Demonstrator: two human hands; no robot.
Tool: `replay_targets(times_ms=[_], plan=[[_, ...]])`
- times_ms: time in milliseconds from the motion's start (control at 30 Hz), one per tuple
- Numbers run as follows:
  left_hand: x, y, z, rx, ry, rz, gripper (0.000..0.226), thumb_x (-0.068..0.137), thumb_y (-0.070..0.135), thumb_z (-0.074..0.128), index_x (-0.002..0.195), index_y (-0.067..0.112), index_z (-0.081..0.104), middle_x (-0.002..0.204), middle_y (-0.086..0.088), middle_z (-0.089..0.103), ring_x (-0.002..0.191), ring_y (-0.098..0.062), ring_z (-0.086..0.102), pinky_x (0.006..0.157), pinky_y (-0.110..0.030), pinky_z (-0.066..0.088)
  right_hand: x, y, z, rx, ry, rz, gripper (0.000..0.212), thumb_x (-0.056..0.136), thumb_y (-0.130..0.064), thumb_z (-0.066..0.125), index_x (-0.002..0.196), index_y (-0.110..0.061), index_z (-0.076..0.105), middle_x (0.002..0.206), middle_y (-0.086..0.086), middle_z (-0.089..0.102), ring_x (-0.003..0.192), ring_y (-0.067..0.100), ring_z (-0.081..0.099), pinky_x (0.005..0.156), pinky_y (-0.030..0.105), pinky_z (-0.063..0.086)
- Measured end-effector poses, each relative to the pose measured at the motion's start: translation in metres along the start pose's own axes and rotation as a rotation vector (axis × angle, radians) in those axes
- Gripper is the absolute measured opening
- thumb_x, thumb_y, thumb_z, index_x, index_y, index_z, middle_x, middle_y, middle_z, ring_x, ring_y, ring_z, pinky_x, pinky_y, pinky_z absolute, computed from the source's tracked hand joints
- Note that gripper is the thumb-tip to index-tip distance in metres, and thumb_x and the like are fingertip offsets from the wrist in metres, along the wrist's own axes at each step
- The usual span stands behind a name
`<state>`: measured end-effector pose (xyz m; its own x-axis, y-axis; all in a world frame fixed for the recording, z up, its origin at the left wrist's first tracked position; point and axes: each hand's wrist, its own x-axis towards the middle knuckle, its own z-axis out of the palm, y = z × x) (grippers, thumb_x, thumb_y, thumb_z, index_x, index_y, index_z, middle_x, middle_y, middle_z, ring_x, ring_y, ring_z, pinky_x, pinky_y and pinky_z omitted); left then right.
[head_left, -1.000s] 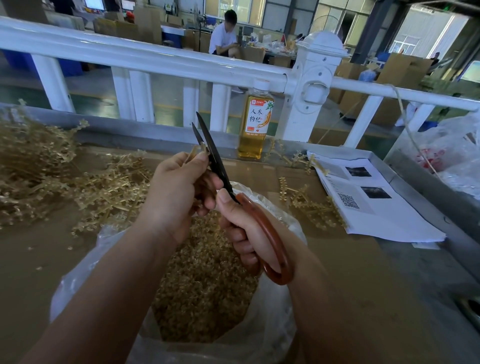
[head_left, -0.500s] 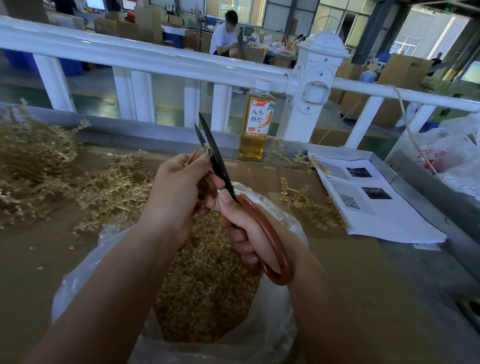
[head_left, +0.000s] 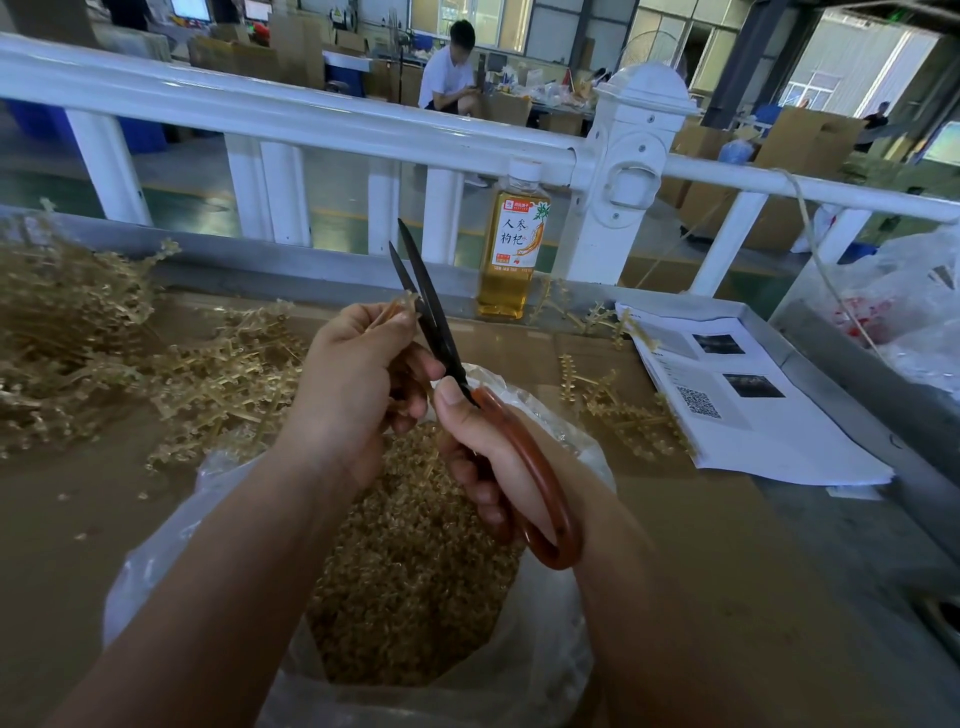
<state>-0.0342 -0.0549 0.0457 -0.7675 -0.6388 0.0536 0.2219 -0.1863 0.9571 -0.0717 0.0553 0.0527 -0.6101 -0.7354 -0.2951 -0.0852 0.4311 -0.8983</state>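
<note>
My right hand grips the red-brown handles of a pair of scissors, whose black blades point up and stand slightly apart. My left hand pinches a thin golden plastic sprig whose tip lies between the blades. Both hands hover over a clear plastic bag filled with small golden cut pieces.
Piles of golden plastic sprigs cover the left of the brown table, with a few more sprigs on the right. A tea bottle stands at the back by a white railing. Printed sheets lie right.
Both hands and the scissors have risen a little. The sprig's tip sits deeper between the blades than before.
</note>
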Motion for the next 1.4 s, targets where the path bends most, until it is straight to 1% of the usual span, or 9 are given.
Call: replay_targets(times_ms=[67,233,367,500,867,1000,1100,1267,1400], plan=[[0.000,-0.001,0.001,0.003,0.008,0.002,0.018,0.096,0.014,0.043,0.079,0.013,0.048,0.044,0.002,0.056,0.029,-0.009,0.039,0.034,-0.012,0.026,-0.002,-0.003,0.000,0.053,-0.016,-0.009,0.043,0.096,-0.049,0.028,0.076,-0.014,0.042,0.062,0.002,0.033,0.044,0.011,0.032,0.043,0.021,0.025],[-0.001,-0.002,0.001,0.022,0.003,0.013,0.017,0.096,0.014,0.044,0.080,0.012,0.047,0.044,0.002,0.056,0.029,-0.010,0.039,0.034,-0.013,0.026,-0.008,-0.008,-0.005,-0.016,0.038,0.038,0.047,0.092,-0.054,0.036,0.113,-0.014,0.050,0.066,0.005,0.042,0.051,0.014,0.037,0.050,0.024,0.032],[0.000,-0.002,0.000,0.033,0.009,0.028,0.017,0.096,0.013,0.044,0.079,0.013,0.047,0.044,0.001,0.056,0.028,-0.010,0.039,0.033,-0.013,0.026,-0.003,-0.007,-0.003,-0.076,-0.021,0.054,0.046,0.091,-0.056,0.030,0.097,-0.012,0.043,0.066,0.005,0.042,0.050,0.014,0.036,0.048,0.024,0.031],[0.001,-0.002,-0.001,0.054,0.013,0.044,0.016,0.095,0.013,0.045,0.079,0.012,0.047,0.044,0.000,0.056,0.027,-0.010,0.038,0.032,-0.013,0.026,0.002,0.001,-0.002,-0.095,-0.028,-0.001,0.037,0.089,-0.059,0.028,0.075,-0.028,0.042,0.067,0.001,0.045,0.049,0.010,0.037,0.048,0.022,0.032],[0.000,0.000,0.000,0.042,0.000,0.076,0.016,0.095,0.011,0.043,0.080,0.011,0.048,0.043,0.000,0.056,0.027,-0.010,0.038,0.032,-0.012,0.025,0.006,0.011,-0.005,-0.026,-0.020,-0.049,0.033,0.089,-0.059,0.033,0.076,-0.031,0.045,0.065,-0.001,0.051,0.045,0.009,0.039,0.046,0.022,0.035],[0.001,0.000,0.000,0.053,-0.040,0.050,0.016,0.094,0.011,0.045,0.078,0.011,0.049,0.043,-0.001,0.056,0.028,-0.011,0.038,0.032,-0.012,0.025,0.004,0.009,-0.008,-0.011,0.016,-0.078,0.028,0.091,-0.056,0.036,0.093,-0.033,0.051,0.063,-0.001,0.052,0.044,0.009,0.040,0.041,0.017,0.036],[0.001,-0.001,0.001,0.056,-0.072,0.022,0.019,0.093,0.011,0.046,0.074,0.011,0.050,0.044,-0.001,0.057,0.028,-0.011,0.038,0.032,-0.012,0.024,0.002,0.011,-0.009,0.022,0.054,-0.094,0.025,0.090,-0.057,0.040,0.084,-0.036,0.053,0.061,-0.002,0.051,0.044,0.008,0.041,0.044,0.020,0.035],[0.001,-0.001,0.001,0.016,-0.089,-0.022,0.025,0.093,0.011,0.045,0.069,0.010,0.050,0.044,-0.001,0.056,0.028,-0.011,0.038,0.033,-0.010,0.024,0.001,0.007,-0.006,0.165,0.002,-0.087,0.039,0.096,-0.046,0.036,0.073,-0.016,0.047,0.057,0.003,0.037,0.037,0.006,0.036,0.039,0.017,0.030],[-0.001,-0.001,0.002,-0.029,-0.095,-0.026,0.024,0.094,0.008,0.043,0.072,0.010,0.050,0.045,-0.001,0.056,0.030,-0.009,0.040,0.034,-0.010,0.026,0.005,0.003,-0.006,0.091,-0.004,-0.037,0.041,0.095,-0.050,0.031,0.086,-0.013,0.046,0.060,0.006,0.034,0.047,0.017,0.031,0.046,0.027,0.027]])
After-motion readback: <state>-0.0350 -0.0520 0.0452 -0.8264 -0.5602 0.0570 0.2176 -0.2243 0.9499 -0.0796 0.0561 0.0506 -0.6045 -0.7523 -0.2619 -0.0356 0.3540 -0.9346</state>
